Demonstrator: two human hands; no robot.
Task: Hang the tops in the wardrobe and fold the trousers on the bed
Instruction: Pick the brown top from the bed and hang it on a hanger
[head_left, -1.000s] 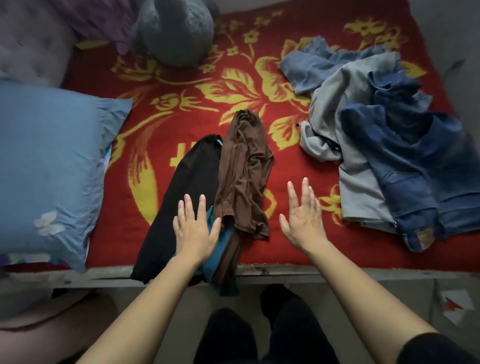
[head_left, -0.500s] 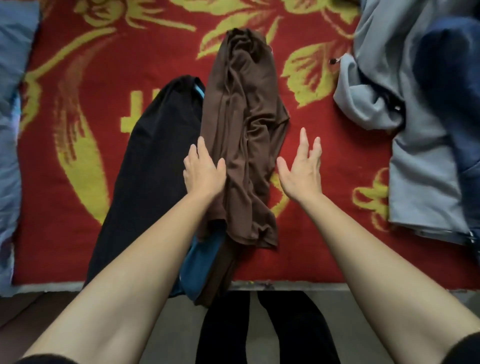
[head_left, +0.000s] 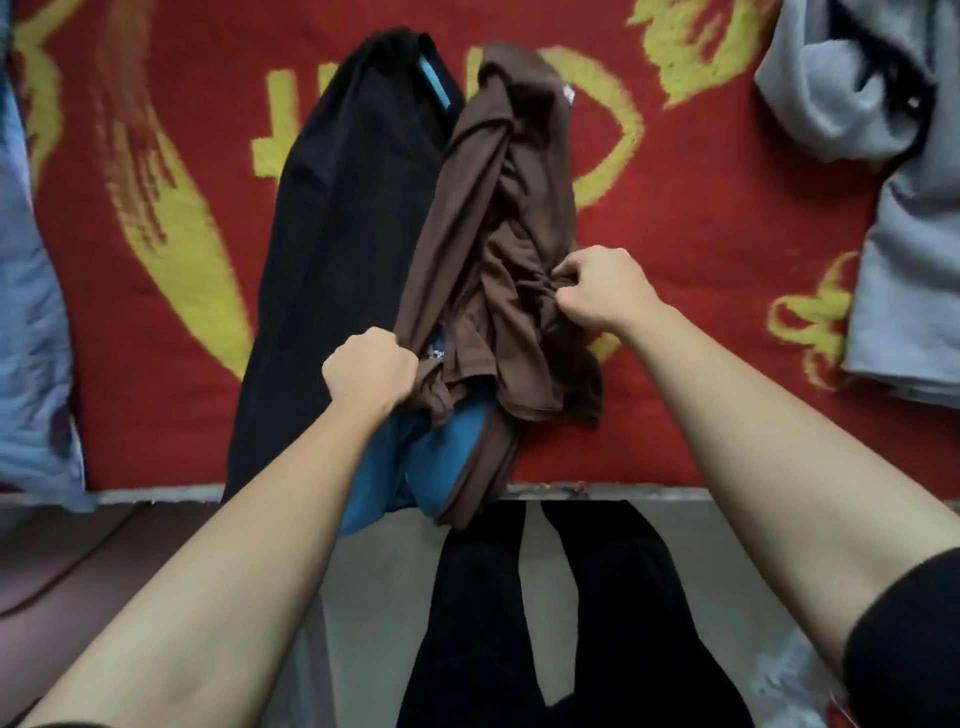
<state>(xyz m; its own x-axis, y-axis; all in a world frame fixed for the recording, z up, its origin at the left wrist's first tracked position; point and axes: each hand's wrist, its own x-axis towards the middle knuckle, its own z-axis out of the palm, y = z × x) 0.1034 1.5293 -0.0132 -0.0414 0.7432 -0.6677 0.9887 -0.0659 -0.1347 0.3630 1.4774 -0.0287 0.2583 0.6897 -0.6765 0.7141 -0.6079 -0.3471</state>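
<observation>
Head view: the brown top (head_left: 498, 234) lies crumpled on the red and yellow blanket (head_left: 701, 208), near the bed's front edge. The left hand (head_left: 371, 371) is closed in a fist on the top's edge at about 8 o'clock of the garment. The right hand (head_left: 602, 291) pinches a bunched fold at about 3 o'clock, its fingers curled tight.

A teal garment (head_left: 441, 452) lies under the brown top at 6 o'clock, and a black garment (head_left: 337, 234) lies touching it along 9 o'clock. The risk, as I judge it, is that the left fist has caught teal cloth too, so a lift would drag that piece up or pull it off the bed, where its near end already hangs over the edge. Both grips are on gathered folds rather than shoulders, so the top would likely come up twisted and awkward to hang.

The top's long axis runs from 6 to 12 o'clock, leaning slightly toward 1. A small pale tag near 12 suggests the neck points away from the person. A grey garment (head_left: 909, 260) lies well apart at 3 o'clock.
</observation>
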